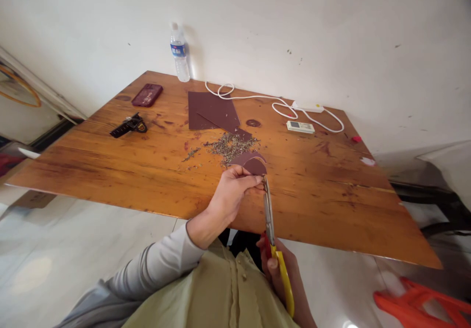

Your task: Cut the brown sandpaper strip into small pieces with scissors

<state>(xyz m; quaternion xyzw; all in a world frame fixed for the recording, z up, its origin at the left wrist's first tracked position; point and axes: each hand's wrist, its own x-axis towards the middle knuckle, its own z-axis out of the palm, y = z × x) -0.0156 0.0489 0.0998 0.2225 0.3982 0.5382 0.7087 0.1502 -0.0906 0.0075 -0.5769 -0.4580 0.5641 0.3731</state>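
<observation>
My left hand (237, 185) is closed in a pinch over the table, its fingertips at the scissor tips. A small brown piece of sheet appears to be between the fingers, mostly hidden by them. Yellow-and-red-handled scissors (269, 210) are in my right hand (281, 269), blades pointing away from me and nearly together. Curved brown sheet offcuts (253, 162) show just beyond my left fingertips; I cannot tell whether they touch the hand. Behind them lies a pile of small shredded bits (231, 146), beside larger brown sheets (209, 109).
On the wooden table (147, 171) are a dark red phone (147, 95), a black claw clip (128, 125), a water bottle (179, 55), a white cable with a power strip (308, 106) and a remote (300, 126). A wall stands behind. An orange stool (415, 298) is at lower right.
</observation>
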